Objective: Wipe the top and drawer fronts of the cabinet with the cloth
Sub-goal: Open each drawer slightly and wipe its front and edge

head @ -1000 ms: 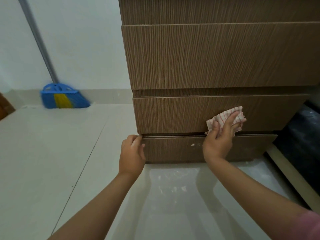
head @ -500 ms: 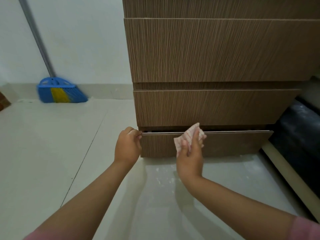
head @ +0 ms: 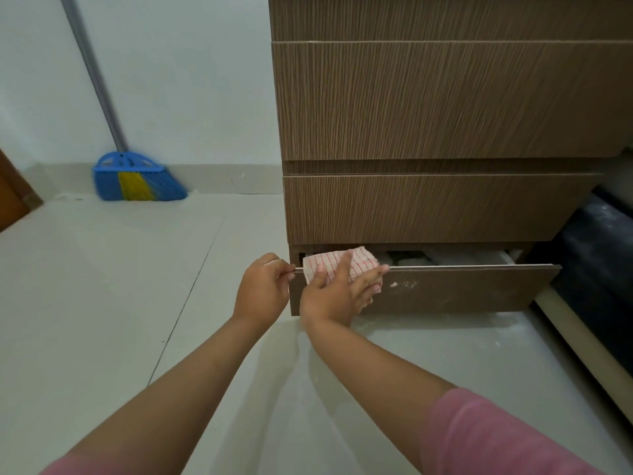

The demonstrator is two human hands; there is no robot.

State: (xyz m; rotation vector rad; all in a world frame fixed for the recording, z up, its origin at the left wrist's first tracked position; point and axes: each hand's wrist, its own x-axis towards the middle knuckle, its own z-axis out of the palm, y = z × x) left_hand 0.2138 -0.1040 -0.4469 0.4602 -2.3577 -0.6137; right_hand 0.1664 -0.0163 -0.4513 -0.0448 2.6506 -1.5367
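The brown wood-grain cabinet [head: 445, 104] fills the upper right, with several drawer fronts stacked. Its bottom drawer [head: 462, 289] is pulled out a little, and white specks mark its front. My left hand [head: 262, 291] pinches the top left corner of that drawer front. My right hand [head: 339, 293] presses a white cloth with red lines [head: 342, 264] over the drawer's top edge near its left end, fingers spread across the cloth. Some contents show dimly inside the gap.
A blue and yellow broom [head: 137, 180] leans against the white wall at the back left. A dark padded object [head: 596, 262] lies right of the cabinet. Pale tiled floor [head: 120, 303] stretches left and below. A brown door edge [head: 10, 200] shows at far left.
The bottom drawer has slid further out. My right hand moved the cloth down from the second drawer front and left onto the bottom drawer's top edge. My left hand stays on the corner.
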